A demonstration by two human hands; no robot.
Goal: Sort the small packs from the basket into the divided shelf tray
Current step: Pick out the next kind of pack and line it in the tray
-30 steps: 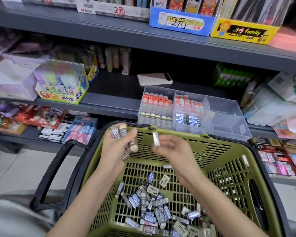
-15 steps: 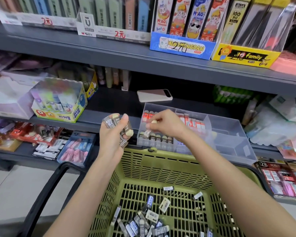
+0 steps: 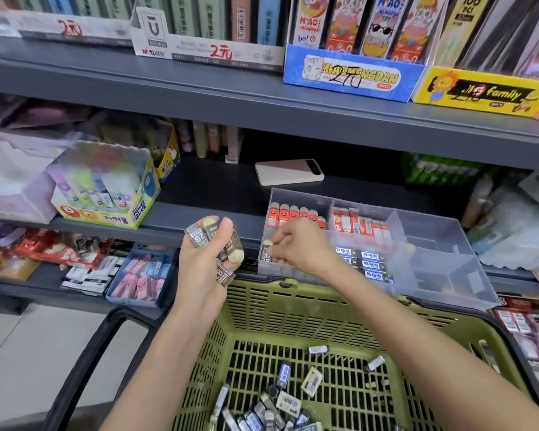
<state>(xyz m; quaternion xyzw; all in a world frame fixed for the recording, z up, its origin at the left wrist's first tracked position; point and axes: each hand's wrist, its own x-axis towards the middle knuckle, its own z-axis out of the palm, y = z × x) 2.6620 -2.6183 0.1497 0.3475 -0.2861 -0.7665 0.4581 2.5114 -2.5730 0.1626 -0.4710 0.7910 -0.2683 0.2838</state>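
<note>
A clear divided tray [image 3: 442, 241] sits on the middle shelf, with rows of red and dark packs in its left compartments. My right hand [image 3: 299, 247] reaches into the tray's front-left compartment, pinching a small grey pack [image 3: 266, 248] at its left wall. My left hand [image 3: 206, 259] hovers left of the tray, above the basket's corner, gripping a bunch of grey 2B packs [image 3: 213, 237]. The green basket [image 3: 293, 309] stands below the shelf; several loose packs [image 3: 288, 399] lie on its floor.
A pale phone [image 3: 288, 172] lies on the shelf behind the tray. A glue-stick box [image 3: 106, 188] stands to the left. The shelf above carries boxed stationery [image 3: 352, 73]. The basket's black handle [image 3: 84, 362] juts out left. The tray's right compartments [image 3: 448, 275] hold nothing.
My right hand carried one pack from above the basket up into the tray's front-left compartment. My left hand rose with its bunch of packs. The view tilted upward.
</note>
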